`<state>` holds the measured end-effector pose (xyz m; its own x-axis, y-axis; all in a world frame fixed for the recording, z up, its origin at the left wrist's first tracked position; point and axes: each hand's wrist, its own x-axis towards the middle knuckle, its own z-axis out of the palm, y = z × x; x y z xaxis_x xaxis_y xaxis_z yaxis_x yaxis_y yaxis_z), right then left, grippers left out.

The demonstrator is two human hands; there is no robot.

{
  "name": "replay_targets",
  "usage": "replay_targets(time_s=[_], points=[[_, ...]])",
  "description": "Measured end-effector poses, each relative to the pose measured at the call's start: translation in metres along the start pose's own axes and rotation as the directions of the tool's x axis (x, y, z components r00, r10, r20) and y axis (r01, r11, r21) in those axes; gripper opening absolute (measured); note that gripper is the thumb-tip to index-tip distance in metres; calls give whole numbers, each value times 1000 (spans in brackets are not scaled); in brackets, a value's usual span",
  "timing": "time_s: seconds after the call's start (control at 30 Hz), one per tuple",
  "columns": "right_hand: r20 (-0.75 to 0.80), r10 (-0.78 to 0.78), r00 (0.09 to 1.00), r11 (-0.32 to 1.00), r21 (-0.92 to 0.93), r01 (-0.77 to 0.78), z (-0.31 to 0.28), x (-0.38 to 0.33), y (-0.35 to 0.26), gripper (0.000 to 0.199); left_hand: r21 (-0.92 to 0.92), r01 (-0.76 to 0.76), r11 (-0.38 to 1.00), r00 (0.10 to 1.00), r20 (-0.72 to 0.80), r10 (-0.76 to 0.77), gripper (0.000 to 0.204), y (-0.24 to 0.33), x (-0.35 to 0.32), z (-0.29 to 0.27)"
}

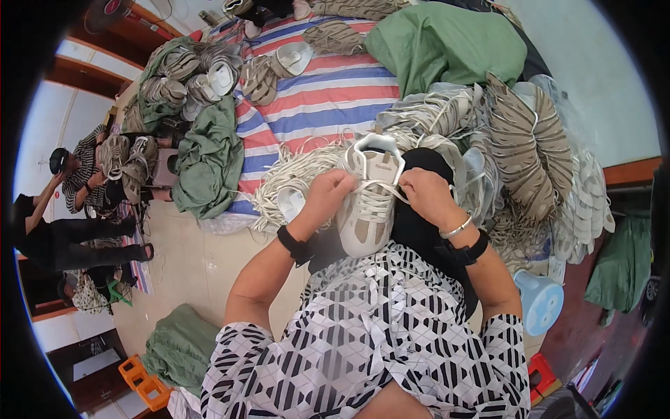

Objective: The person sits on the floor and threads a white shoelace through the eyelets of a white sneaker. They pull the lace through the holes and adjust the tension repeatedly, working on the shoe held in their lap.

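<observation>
White-and-beige sneaker (368, 202) upright on lap, toe toward person, tongue up. Left hand (329, 192) grip pinched on white lace (380, 185) at shoe's left side; right hand (427, 194) grip clamped on same lace at right side. Black cloth (419, 223) under shoe. Loose white laces heap (289, 174) just beyond, on striped tarp (328, 98). Stacked shoe uppers (523, 146) to right; light-blue plastic stool (541, 300) near right elbow.

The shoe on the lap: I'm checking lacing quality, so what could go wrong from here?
The white lace is pulled taut between the left hand and right hand, so it could skip an eyelet or end uneven. The shoe rests only on the knee and might slip. Loose laces heaped close by could tangle in.
</observation>
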<state>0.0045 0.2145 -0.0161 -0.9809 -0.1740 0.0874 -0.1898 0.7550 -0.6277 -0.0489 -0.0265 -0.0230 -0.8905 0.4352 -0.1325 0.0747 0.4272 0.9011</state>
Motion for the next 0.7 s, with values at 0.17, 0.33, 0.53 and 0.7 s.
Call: replay_targets(time_s=[0.17,0.33,0.53,0.7], points=[[-91,-238,967,953,-216,214,-10,1,-1,6,112,-27,993,1000,0,27,28,4,8,-3],[-157,-311,937,947,-133,292,-7,6,11,14,630,-430,647,890,175,421,16,27,24,-7],[64,-568,821,776,-291,560,-15,19,14,14,427,-727,538,683,367,632,26,63,49,-37],[315,-220,923,923,-238,301,-31,37,-2,12,501,-748,435,638,722,267,30,70,64,-47]])
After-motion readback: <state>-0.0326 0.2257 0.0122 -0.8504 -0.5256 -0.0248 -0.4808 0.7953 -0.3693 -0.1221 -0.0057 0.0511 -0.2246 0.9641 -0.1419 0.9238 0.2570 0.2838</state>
